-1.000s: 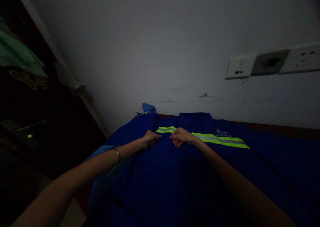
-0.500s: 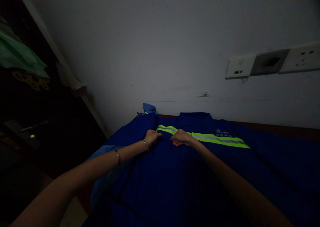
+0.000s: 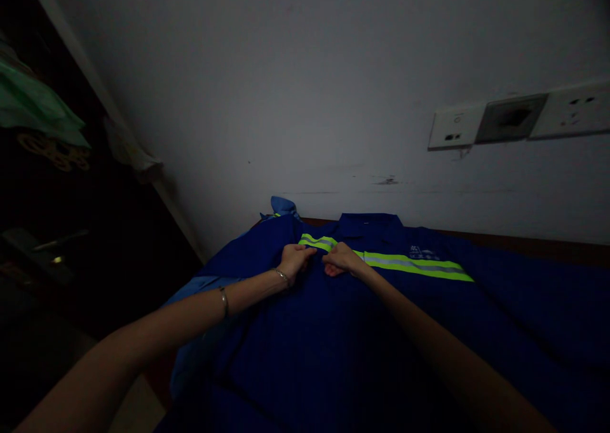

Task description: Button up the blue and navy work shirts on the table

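A dark blue work jacket (image 3: 328,331) lies spread out with its collar (image 3: 369,223) toward the wall. Across its chest runs a yellow-green reflective stripe (image 3: 410,264), and white lettering sits above it on the right. My left hand (image 3: 294,259), with bracelets on wrist and forearm, pinches the jacket cloth just below the stripe's left part. Close beside it, my right hand (image 3: 340,259) has its fingers closed on the cloth at the stripe. Between the hands the stripe bulges upward. What exactly lies under the fingertips is too dark to make out.
Lighter blue clothing (image 3: 282,206) shows under and behind the jacket's left side. A pale wall (image 3: 286,103) rises behind, with sockets and a switch (image 3: 455,128) at right. On the left is a dark door (image 3: 119,242) with a handle (image 3: 61,239) and green cloth (image 3: 38,96).
My left hand has moved slightly right, closer to my right hand. The stripe between them has bunched up a little. The view has shifted slightly.
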### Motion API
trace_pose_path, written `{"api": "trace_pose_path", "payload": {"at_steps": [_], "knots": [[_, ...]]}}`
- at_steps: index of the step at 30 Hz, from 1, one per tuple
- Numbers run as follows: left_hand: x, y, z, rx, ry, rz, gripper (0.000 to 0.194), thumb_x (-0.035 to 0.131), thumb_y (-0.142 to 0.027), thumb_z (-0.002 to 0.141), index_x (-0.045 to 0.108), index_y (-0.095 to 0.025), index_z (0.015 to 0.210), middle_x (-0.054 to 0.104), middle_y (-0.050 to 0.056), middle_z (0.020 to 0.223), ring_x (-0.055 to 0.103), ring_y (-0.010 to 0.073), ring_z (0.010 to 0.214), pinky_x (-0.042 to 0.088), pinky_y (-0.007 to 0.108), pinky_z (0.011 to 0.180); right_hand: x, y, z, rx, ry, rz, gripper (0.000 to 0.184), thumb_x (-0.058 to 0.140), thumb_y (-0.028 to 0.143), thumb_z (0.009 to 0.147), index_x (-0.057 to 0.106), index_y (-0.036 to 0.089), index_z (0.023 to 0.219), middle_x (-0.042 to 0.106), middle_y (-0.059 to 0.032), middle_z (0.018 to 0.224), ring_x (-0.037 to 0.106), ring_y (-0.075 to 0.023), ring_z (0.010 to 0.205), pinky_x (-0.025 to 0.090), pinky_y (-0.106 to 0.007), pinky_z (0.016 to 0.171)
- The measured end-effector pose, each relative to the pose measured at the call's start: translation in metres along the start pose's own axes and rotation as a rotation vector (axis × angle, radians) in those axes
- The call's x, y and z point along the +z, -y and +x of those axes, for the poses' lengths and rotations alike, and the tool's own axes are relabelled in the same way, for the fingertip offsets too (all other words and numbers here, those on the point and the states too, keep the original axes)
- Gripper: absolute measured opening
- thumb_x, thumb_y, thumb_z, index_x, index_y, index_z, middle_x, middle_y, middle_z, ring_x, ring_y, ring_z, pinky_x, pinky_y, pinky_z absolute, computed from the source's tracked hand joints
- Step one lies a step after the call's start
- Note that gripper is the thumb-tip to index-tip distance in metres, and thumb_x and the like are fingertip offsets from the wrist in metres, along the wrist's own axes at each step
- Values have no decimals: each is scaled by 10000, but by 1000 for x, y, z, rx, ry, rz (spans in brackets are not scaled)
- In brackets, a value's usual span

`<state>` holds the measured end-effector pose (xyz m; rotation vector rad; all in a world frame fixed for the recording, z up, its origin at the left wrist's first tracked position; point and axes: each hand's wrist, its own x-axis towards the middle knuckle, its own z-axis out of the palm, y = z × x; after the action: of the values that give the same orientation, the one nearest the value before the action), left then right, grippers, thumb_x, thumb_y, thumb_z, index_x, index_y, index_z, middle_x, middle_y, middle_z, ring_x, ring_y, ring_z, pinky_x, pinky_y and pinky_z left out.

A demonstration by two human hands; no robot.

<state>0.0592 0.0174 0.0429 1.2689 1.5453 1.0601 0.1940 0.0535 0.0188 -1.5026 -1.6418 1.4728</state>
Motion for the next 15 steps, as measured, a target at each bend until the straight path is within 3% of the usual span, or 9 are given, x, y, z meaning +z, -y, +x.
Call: {"api": "trace_pose_path", "payload": {"at_steps": [6,9,15], "knots": [[6,-14,8,13,-28,-39,272,582,-226,684,392,-168,499,354,-77,358,303,39,292,212,189,333,1,9,-2,-78,-71,-13,116,543,125,726,520,125,613,587,-11,474,571,-98,408,487,-172,395],[7,-18,9,11,-34,-50,245,563,-213,692,406,-163,510,351,-77,360,306,37,296,217,186,338,-1,9,-4,-143,-115,-120,82,603,173,688,564,114,647,594,-18,480,540,-86,364,447,-148,344],[6,-19,12,8,-48,-60,247,555,-221,694,407,-164,505,355,-71,359,305,42,297,221,191,340,-5,6,-8,-273,-155,-333,257,674,342,614,603,123,729,638,-44,611,541,-106,362,395,-168,275]]}}
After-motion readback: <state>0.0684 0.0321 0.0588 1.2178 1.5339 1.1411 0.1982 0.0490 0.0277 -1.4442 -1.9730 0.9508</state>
